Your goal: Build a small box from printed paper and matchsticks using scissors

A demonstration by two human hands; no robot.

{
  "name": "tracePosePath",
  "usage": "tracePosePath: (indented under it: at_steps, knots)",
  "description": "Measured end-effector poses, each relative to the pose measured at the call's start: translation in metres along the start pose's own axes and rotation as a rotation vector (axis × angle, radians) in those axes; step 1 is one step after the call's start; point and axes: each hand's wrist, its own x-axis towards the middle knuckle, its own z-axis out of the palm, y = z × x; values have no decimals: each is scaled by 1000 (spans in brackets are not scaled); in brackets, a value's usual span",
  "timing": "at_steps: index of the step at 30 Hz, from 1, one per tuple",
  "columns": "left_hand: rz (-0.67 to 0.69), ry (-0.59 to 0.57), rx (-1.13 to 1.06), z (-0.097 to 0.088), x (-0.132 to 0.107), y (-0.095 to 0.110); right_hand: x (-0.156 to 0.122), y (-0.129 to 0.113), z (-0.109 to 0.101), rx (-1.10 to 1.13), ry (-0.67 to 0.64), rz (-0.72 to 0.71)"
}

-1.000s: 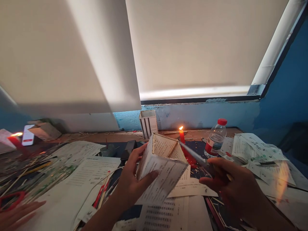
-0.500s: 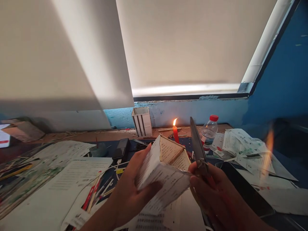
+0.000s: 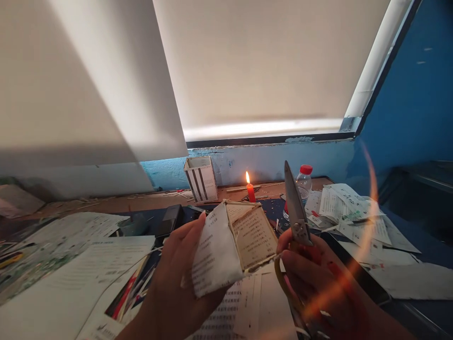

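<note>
A small box covered in printed paper (image 3: 216,252) is gripped in my left hand (image 3: 177,274), its open top tilted toward the right. The inside walls are papered with print too. My right hand (image 3: 314,269) is closed around a pair of scissors (image 3: 296,203), blades together and pointing up. The right thumb and forefinger are at the box's near right corner; whether they pinch it, I cannot tell. Beyond the box a lit red candle (image 3: 250,191) stands upright. A flame-coloured streak crosses the view over my right hand and looks like a reflection.
A striped paper box (image 3: 201,179) stands by the wall. Right of the scissors is a red-capped bottle (image 3: 305,182). Loose papers (image 3: 350,208) and a dark phone-like slab (image 3: 357,269) lie at right. On the left are printed sheets (image 3: 106,264), a black power brick (image 3: 169,222) and a cable.
The box has turned in my left hand, so more of its inside shows. The scissors stand slightly more to the right. The whole view has shifted a little.
</note>
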Motion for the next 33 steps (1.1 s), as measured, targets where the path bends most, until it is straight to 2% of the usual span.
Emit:
tracePosePath:
  at_steps: [5, 9, 12, 16, 18, 22, 25, 27, 29, 31, 33]
  knots:
    - [54, 4, 73, 5, -3, -4, 1, -3, 1, 6, 26, 5]
    - [81, 60, 119, 7, -1, -7, 9, -16, -4, 27, -12, -166]
    - [-38, 77, 112, 5, 2, -13, 16, -26, -12, -61, 2, -301]
    - [-323, -15, -91, -1, 4, -23, 17, -27, -13, -261, 68, -266]
    - [-381, -67, -145, -3, 5, -23, 16, -22, -10, -363, 83, -263]
    - [-263, -120, -79, -4, 4, -6, 17, -6, -7, -572, 36, -330]
    - [-156, -134, -81, -4, -1, 6, 21, 3, -5, -657, 4, -324]
    - [-103, -154, -132, -7, -3, 5, 24, 6, -2, -592, 12, -299]
    - [-88, -155, -231, -11, -4, -2, 26, 6, 0, -428, 55, -225]
    - [-153, -98, -374, -16, -3, -12, 28, 3, -1, -247, 99, -156]
    - [-273, 6, -563, -20, 1, -21, 30, -1, -6, -115, 106, -151]
